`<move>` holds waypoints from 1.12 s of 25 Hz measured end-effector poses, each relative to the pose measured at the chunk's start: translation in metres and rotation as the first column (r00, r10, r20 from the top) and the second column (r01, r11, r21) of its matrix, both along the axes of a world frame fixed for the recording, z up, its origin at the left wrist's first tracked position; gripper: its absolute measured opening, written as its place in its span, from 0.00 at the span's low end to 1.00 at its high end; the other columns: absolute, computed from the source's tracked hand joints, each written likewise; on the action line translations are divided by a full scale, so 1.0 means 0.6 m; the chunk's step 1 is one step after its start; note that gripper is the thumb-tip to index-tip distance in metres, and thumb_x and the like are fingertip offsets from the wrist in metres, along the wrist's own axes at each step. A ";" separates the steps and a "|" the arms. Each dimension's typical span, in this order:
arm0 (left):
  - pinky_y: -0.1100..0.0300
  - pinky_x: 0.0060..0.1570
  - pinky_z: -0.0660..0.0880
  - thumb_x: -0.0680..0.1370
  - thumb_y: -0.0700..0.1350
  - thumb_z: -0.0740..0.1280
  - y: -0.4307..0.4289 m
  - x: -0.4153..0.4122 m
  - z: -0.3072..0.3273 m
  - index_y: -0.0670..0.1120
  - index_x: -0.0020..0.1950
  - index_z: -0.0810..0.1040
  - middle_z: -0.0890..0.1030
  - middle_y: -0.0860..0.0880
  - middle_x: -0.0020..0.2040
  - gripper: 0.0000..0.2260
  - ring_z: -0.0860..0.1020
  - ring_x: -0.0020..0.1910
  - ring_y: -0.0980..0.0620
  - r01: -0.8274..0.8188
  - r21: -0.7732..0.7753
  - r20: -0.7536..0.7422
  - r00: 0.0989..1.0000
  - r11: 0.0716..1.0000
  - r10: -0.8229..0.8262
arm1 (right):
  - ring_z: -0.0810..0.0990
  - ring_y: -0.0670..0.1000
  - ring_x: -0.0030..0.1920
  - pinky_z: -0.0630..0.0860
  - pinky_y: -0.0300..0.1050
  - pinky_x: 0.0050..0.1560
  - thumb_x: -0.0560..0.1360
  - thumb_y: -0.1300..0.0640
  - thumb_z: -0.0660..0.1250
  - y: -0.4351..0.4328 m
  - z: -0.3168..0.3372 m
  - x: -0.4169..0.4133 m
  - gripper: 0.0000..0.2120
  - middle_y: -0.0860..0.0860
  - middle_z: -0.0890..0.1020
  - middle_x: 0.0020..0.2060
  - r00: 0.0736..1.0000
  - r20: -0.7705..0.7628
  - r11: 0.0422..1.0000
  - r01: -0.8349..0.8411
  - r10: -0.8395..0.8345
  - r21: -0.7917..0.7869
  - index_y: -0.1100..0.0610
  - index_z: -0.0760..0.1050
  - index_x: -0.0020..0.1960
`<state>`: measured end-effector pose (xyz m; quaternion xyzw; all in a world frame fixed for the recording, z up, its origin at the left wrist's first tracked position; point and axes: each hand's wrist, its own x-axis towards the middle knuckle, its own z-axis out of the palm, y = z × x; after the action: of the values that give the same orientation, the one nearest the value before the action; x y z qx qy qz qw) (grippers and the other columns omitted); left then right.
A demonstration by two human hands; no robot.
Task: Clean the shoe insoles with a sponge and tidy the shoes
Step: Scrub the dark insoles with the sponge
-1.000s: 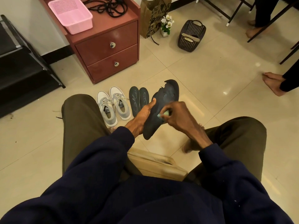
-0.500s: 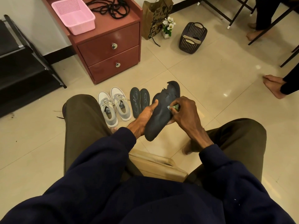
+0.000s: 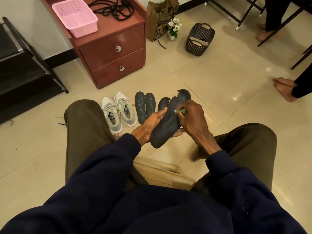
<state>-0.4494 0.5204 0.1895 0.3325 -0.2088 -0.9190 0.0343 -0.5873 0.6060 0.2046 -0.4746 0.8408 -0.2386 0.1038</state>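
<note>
My left hand (image 3: 149, 125) grips a dark worn insole (image 3: 166, 128) from underneath at its heel half, thumb along its left edge. Its toe end is torn and points away from me. My right hand (image 3: 192, 118) pinches a small green sponge (image 3: 180, 111) against the insole's upper part. Another dark insole (image 3: 163, 103) shows partly behind the held one. On the floor to the left lie two grey insoles (image 3: 145, 107) side by side, and a pair of grey-white sneakers (image 3: 118, 112).
A red two-drawer cabinet (image 3: 114, 53) stands ahead with a pink basket (image 3: 75, 16) and black laces (image 3: 111, 8) on top. A black shoe rack (image 3: 22, 68) is at left, a dark basket (image 3: 199, 39) and paper bag (image 3: 160, 17) beyond. Other people's bare feet (image 3: 285, 88) are at right.
My right hand with the sponge has slid up the insole from its middle toward the toe end. The left hand keeps its hold.
</note>
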 end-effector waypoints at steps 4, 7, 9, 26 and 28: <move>0.43 0.64 0.72 0.85 0.53 0.61 -0.004 0.002 0.000 0.42 0.61 0.80 0.85 0.41 0.52 0.16 0.84 0.49 0.42 0.030 -0.006 0.034 0.999 1.000 -0.029 | 0.83 0.53 0.45 0.81 0.45 0.46 0.73 0.63 0.75 0.001 0.016 0.019 0.07 0.55 0.83 0.48 1.000 0.007 1.000 -0.005 0.005 -0.006 0.58 0.83 0.51; 0.50 0.52 0.81 0.85 0.53 0.60 -0.013 0.004 -0.008 0.42 0.57 0.82 0.86 0.43 0.49 0.18 0.85 0.45 0.46 -0.034 -0.048 0.031 0.999 0.998 0.035 | 0.82 0.45 0.38 0.81 0.38 0.37 0.73 0.63 0.76 0.006 0.026 0.050 0.04 0.46 0.82 0.41 0.929 0.287 0.972 -0.231 0.233 -0.040 0.57 0.85 0.46; 0.55 0.43 0.83 0.86 0.53 0.59 -0.016 0.005 -0.009 0.41 0.56 0.81 0.86 0.43 0.45 0.18 0.85 0.41 0.47 -0.069 -0.034 0.012 0.998 0.997 0.070 | 0.81 0.43 0.37 0.79 0.36 0.37 0.73 0.61 0.77 0.002 0.025 0.058 0.02 0.44 0.82 0.39 0.919 0.283 0.960 -0.279 0.274 -0.022 0.55 0.86 0.45; 0.50 0.57 0.78 0.83 0.53 0.65 -0.019 0.002 -0.013 0.43 0.60 0.82 0.85 0.44 0.54 0.15 0.83 0.49 0.46 -0.157 0.035 -0.040 0.987 0.987 0.159 | 0.82 0.48 0.42 0.82 0.43 0.45 0.73 0.62 0.77 -0.002 0.007 0.053 0.04 0.51 0.84 0.44 0.987 0.050 0.985 -0.150 0.154 -0.080 0.57 0.84 0.48; 0.52 0.55 0.81 0.82 0.54 0.67 -0.023 0.004 -0.016 0.43 0.58 0.83 0.85 0.44 0.53 0.16 0.84 0.49 0.46 -0.160 0.050 -0.010 0.987 0.986 0.161 | 0.81 0.42 0.41 0.79 0.37 0.44 0.72 0.62 0.77 0.000 0.021 0.068 0.04 0.47 0.84 0.43 0.932 0.207 0.954 -0.291 0.298 -0.065 0.55 0.86 0.47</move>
<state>-0.4468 0.5065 0.1797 0.3427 -0.1586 -0.9203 0.1017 -0.5467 0.6058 0.2174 -0.5685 0.7399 -0.2842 0.2205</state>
